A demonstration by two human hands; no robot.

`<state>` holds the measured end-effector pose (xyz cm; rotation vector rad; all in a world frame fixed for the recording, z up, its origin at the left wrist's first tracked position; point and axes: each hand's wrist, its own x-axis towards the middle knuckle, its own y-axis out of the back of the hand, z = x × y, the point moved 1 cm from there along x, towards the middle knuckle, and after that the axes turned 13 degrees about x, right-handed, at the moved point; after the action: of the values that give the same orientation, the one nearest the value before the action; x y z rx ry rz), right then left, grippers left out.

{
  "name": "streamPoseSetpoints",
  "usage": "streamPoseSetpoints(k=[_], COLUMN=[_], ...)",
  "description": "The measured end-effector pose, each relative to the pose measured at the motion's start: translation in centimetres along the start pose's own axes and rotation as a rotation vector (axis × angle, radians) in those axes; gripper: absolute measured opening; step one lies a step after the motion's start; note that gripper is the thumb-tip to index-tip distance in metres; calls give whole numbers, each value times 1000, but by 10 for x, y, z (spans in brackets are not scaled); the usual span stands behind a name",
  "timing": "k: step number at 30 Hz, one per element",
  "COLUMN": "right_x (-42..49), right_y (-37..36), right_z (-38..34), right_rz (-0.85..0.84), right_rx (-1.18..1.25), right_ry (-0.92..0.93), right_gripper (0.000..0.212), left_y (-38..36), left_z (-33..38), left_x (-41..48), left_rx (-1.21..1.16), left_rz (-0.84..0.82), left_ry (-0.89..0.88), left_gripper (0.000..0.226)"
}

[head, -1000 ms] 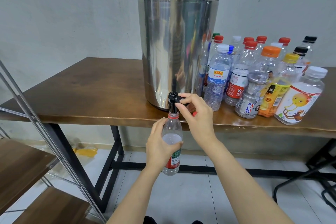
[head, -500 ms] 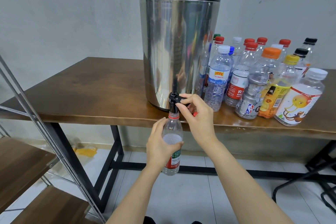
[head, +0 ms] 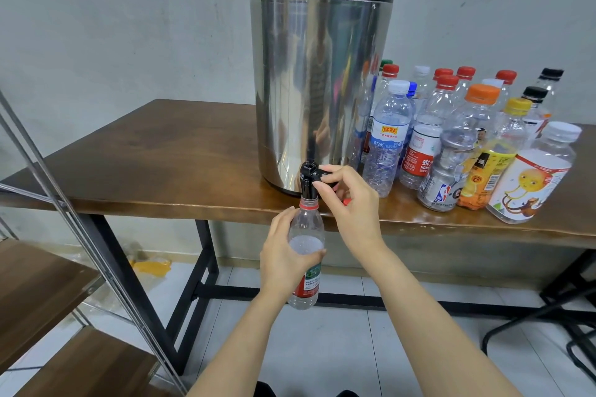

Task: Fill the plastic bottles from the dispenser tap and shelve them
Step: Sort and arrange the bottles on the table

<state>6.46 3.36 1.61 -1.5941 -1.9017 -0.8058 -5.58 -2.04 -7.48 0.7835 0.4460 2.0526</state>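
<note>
A tall steel dispenser [head: 319, 80] with a black lid stands on the wooden table [head: 167, 164]. Its black tap [head: 308, 179] juts over the front edge. My left hand [head: 283, 255] grips a clear plastic bottle [head: 306, 229] with a red-and-green label, its open neck right under the spout. Water stands about halfway up the bottle. My right hand [head: 351, 203] pinches the tap lever and also holds a small red cap [head: 346, 202] under its fingers.
Several capped empty bottles [head: 451, 138] crowd the table right of the dispenser. A metal-framed rack with wooden shelves [head: 38, 293] stands at the lower left. Black table legs and a chair base sit over the tiled floor.
Both hands stay where they were at the tap and bottle. The water level in the bottle looks about the same.
</note>
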Motion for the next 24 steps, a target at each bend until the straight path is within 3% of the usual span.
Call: streamPoseSetpoints(k=[8,24], right_x=[0,-1], right_y=[0,0], right_z=[1,2], right_rz=[3,-1], right_rx=[4,-4], right_ry=[-18,-5], right_gripper=[9,9], left_y=[0,-2], left_z=[0,-3], left_x=[-1,-1], left_rx=[6,10], left_rz=[1,-7], left_ry=[0,3], left_gripper=[87,87])
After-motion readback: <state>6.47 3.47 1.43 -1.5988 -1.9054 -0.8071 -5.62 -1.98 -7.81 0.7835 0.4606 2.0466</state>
